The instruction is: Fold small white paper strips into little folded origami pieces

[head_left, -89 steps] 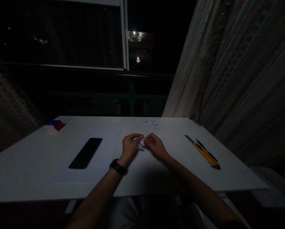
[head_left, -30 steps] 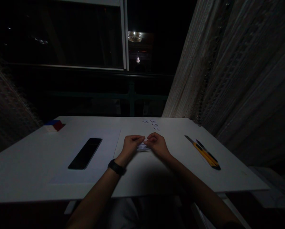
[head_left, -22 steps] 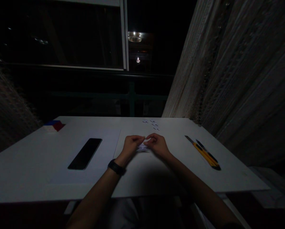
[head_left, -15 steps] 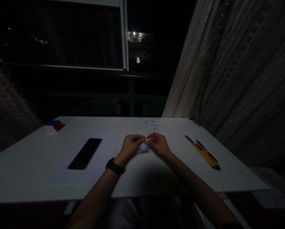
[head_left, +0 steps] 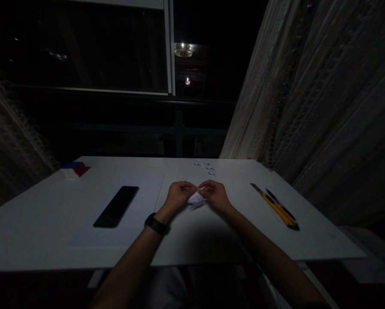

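Observation:
Both my hands meet over the middle of a white table (head_left: 50, 223) in dim light. My left hand (head_left: 177, 196), with a black watch on its wrist, pinches the left side of a small folded piece of white paper (head_left: 195, 200). My right hand (head_left: 215, 195) pinches the same paper from the right. The fingers of both hands are curled and closed on it. The paper is held just above the tabletop, and most of it is hidden between my fingers.
A black phone (head_left: 116, 206) lies left of my hands. A red, white and blue block (head_left: 73, 169) sits at the far left corner. Several small paper bits (head_left: 207, 167) lie beyond my hands. A yellow utility knife (head_left: 274, 205) and a dark pen (head_left: 280, 206) lie right. Curtains hang right.
My hands stay together on the paper with only small finger shifts. The paper now shows a little more below and between my fingers.

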`<state>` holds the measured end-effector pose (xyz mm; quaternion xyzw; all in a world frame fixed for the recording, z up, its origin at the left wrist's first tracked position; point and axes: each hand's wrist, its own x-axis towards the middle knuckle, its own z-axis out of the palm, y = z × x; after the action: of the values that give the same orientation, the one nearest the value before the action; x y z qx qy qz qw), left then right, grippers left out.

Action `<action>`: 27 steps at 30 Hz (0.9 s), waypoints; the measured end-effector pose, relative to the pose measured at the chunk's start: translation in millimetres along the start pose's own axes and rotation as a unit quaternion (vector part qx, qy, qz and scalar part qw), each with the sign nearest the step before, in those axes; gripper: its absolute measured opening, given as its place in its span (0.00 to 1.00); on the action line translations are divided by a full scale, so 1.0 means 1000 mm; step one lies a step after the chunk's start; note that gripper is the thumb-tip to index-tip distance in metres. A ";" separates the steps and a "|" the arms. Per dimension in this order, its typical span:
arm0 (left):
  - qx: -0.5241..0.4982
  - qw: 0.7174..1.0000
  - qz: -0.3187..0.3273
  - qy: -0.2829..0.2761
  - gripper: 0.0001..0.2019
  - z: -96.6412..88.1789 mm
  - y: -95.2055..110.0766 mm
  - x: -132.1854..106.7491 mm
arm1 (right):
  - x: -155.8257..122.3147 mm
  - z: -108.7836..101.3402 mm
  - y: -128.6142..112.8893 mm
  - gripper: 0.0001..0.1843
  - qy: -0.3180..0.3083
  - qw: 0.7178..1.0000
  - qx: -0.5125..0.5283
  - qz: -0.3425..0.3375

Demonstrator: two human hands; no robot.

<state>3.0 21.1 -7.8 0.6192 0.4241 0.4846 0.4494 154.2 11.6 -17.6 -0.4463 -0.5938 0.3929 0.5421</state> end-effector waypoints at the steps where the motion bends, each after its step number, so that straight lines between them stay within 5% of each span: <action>1: 0.002 1.000 -0.001 0.005 0.10 0.000 0.000 0.000 | 0.000 0.000 0.000 0.12 0.002 1.000 0.010 0.002; 6: -0.015 0.998 -0.009 0.061 0.11 -0.001 0.001 0.001 | -0.002 -0.003 -0.004 0.18 -0.049 0.992 0.116 0.011; 11: -0.052 0.995 -0.007 0.089 0.11 -0.003 0.003 0.002 | -0.004 -0.001 -0.003 0.25 -0.054 0.996 0.075 -0.005; 23: -0.062 0.994 -0.085 -0.023 0.12 0.001 0.004 -0.002 | 0.003 -0.003 0.012 0.14 0.038 0.999 0.020 -0.027; 27: -0.045 0.995 -0.085 -0.020 0.12 0.000 0.003 -0.001 | 0.002 0.000 0.012 0.16 0.025 0.999 0.017 -0.026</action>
<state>3.3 19.0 -5.2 0.5696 0.4438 0.4510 0.5246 155.0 17.0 -28.1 -0.4310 -0.5847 0.3778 0.5741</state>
